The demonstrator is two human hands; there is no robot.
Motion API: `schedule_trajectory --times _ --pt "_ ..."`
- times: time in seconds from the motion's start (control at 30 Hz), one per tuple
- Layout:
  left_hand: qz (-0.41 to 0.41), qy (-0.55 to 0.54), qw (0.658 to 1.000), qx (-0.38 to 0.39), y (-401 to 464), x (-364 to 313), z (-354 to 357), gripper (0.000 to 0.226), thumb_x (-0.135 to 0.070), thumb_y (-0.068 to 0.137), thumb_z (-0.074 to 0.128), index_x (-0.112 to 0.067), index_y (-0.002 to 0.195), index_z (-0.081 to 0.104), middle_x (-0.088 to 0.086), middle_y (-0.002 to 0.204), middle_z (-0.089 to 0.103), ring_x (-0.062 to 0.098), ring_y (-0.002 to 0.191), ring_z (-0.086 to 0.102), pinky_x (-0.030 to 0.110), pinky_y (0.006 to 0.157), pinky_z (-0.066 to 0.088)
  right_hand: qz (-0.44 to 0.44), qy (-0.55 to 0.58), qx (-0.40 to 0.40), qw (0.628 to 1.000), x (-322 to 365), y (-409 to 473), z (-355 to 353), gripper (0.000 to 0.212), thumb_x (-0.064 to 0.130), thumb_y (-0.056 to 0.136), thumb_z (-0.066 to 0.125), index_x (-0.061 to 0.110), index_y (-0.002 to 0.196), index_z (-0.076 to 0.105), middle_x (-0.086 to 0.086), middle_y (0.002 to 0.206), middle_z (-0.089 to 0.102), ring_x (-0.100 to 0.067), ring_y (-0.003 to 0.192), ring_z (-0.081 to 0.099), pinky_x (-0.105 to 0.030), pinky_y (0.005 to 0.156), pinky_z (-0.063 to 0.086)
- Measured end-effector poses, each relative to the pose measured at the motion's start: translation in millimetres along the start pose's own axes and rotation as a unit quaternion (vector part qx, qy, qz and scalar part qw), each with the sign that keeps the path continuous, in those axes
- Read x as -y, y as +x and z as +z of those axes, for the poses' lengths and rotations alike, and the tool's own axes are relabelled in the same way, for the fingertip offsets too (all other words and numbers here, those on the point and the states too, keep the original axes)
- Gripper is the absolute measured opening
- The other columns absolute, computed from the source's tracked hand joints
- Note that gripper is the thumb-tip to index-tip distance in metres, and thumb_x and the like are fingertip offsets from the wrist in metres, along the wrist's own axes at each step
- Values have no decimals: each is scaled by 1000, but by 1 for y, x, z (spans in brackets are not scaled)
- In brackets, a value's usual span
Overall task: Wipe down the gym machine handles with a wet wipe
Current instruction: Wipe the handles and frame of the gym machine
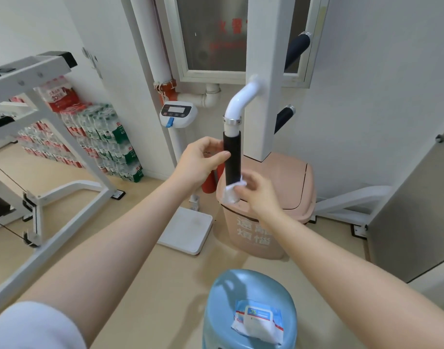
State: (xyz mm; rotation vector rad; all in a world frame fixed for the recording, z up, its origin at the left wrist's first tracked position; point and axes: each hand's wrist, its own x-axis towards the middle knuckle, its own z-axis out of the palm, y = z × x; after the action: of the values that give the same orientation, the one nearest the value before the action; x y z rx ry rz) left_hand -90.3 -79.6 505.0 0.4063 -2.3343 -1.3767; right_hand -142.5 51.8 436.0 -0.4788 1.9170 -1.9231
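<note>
1. Beige flooring and white walls frame the head view, with a white gym machine upright (265, 79) rising at the centre; everything below is placed relative to the black foam handle (232, 157) hanging from its curved white tube.
2. Left hand (203, 159) grips the handle just left of its upper half, thumb across the front and fingers curled behind, likely to steady it against the rubbing.
3. Right hand (256, 190) pinches a bunched white wet wipe (232, 191) round the handle's lower end, so the cloth covers the tip where palms would rest.
4. Two more black handles (297, 47) (283, 118) stick out to the right of and above it, and look untouched yet.
5. Directly behind and below the handle stands a pink lidded bin (278, 187), handy for the spent wipe.
6. Nearer the camera, below the handle, a wipe packet (258, 321) lies on a blue stool (228, 293), within reach for a fresh sheet.
7. Left of the handle stands a scale (185, 230), with stacked bottled water (107, 139) beyond.
</note>
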Motion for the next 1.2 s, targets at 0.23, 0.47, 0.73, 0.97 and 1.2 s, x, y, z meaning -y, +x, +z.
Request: schedule_trajectory --times 0.23,0.47,0.73,0.97,1.2 --pt "23 11 999 37 5 1 -2 14 -19 86 63 -19 100 62 -6 95 66 11 89 62 31 84 50 -74 9 -92 993 30 1 5 27 4 86 59 14 111 62 7 95 66 -1 85 62 -11 70 49" --pt "28 -11 998 46 6 2 3 15 -24 86 65 -19 99 63 -6 96 67 8 89 62 28 82 51 -113 -35 -136 984 28 -3 7 27 10 89 58 16 115 60 7 101 63 -8 98 60 -17 85 47" --pt "-8 -86 994 65 2 10 -6 19 -12 91 55 -18 107 61 -3 98 67 9 90 64 21 76 51 -109 -129 -201 965 8 -17 11 13 6 85 57 15 83 66 -5 86 68 -24 85 63 -32 74 49" --pt "-15 -94 994 57 -6 20 -21 21 -9 93 47 -19 107 60 -5 97 65 6 86 61 21 73 46 -582 -588 -197 526 62 0 7 26 4 90 47 14 79 69 2 92 72 -20 103 65 -31 83 37" --pt "-2 -76 995 65 -17 18 -25 23 -8 94 45 -17 112 58 -4 103 63 8 90 61 18 74 49 -499 -815 33 292 -3 -4 -10 34 -2 70 42 5 93 65 -4 83 73 -29 106 63 -46 104 20"
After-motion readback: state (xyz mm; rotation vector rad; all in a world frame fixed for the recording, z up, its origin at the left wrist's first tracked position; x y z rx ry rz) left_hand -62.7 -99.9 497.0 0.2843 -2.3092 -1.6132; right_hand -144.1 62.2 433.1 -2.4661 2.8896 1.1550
